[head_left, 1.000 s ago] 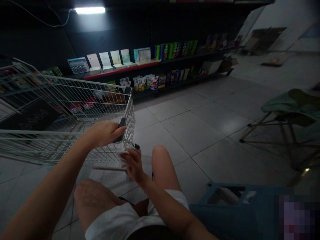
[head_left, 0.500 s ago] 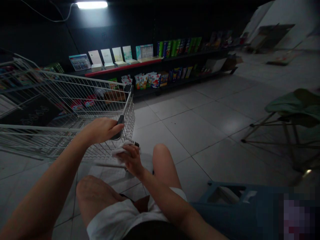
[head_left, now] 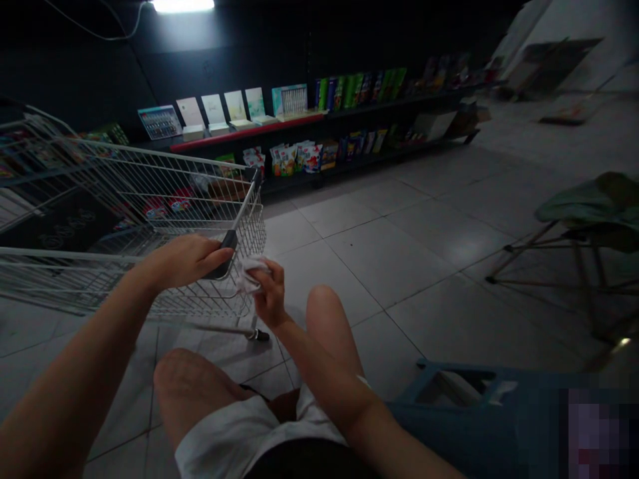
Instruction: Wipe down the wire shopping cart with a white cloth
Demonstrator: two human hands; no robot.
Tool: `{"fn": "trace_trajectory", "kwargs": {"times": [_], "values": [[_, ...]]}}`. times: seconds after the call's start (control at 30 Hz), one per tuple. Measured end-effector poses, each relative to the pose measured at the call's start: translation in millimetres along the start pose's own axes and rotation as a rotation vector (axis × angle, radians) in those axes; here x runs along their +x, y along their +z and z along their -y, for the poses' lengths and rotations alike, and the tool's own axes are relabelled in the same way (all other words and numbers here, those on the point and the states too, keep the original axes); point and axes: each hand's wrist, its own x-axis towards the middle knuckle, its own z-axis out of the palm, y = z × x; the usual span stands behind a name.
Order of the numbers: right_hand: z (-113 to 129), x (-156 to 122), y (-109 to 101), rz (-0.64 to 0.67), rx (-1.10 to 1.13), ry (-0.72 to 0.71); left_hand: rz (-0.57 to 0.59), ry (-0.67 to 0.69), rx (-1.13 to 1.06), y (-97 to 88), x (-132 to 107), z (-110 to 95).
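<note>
A wire shopping cart [head_left: 200, 174] stands in front of me on the left. My left hand [head_left: 187, 259] is closed over the dark corner piece at the near end of its handle bar [head_left: 244, 207]. In my right hand [head_left: 271, 289] is a crumpled white cloth [head_left: 252, 273], held against or very close to the wire end of the cart, just below the handle; whether it touches I cannot tell. One cart wheel [head_left: 259, 335] shows low down, near my knees.
Dark shelves [head_left: 249, 133] with books, tubes and snack bags run along the back. A blue plastic stool [head_left: 429, 386] stands at the lower right. Farther right is a folding chair with green fabric [head_left: 584, 203]. Grey floor tiles [head_left: 359, 259] lie between.
My right hand with the cloth has moved up the cart's end, and the wheel below has come into view. The cart's near end and my left hand on it have shifted slightly left.
</note>
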Motion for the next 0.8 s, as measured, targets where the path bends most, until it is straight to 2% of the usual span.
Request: {"fn": "trace_trajectory", "kwargs": {"times": [0.07, 0.17, 0.23, 0.3, 0.4, 0.5, 0.57, 0.67, 0.73, 0.8], "values": [[-7, 5, 14, 0.042, -0.03, -0.053, -0.003, 0.002, 0.0, 0.1, -3, 2], [-34, -31, 27, 0.13, -0.101, -0.086, 0.012, -0.006, 0.004, 1.1, -8, 5], [-47, -57, 26, 0.153, -0.111, -0.04, 0.023, -0.01, 0.001, 1.6, -12, 8], [-46, -60, 20, 0.126, -0.091, 0.027, 0.031, -0.014, -0.003, 0.8, -16, 13], [-21, -15, 14, 0.066, -0.043, 0.024, 0.053, -0.038, -0.035, -3.8, -21, 19], [6, 37, 25, 0.078, -0.013, -0.105, 0.012, -0.116, -0.076, -8.3, -16, 18], [10, 43, 39, 0.088, -0.018, -0.141, -0.048, -0.181, -0.039, -7.8, -7, 11], [-10, 3, 55, 0.119, -0.087, -0.079, -0.08, -0.28, 0.1, -1.6, 8, -2], [-29, -32, 57, 0.189, -0.13, -0.028, -0.081, -0.329, 0.169, 2.6, 14, -8], [-41, -53, 52, 0.242, -0.155, 0.001, -0.088, -0.328, 0.163, 4.3, 16, -8]]}}
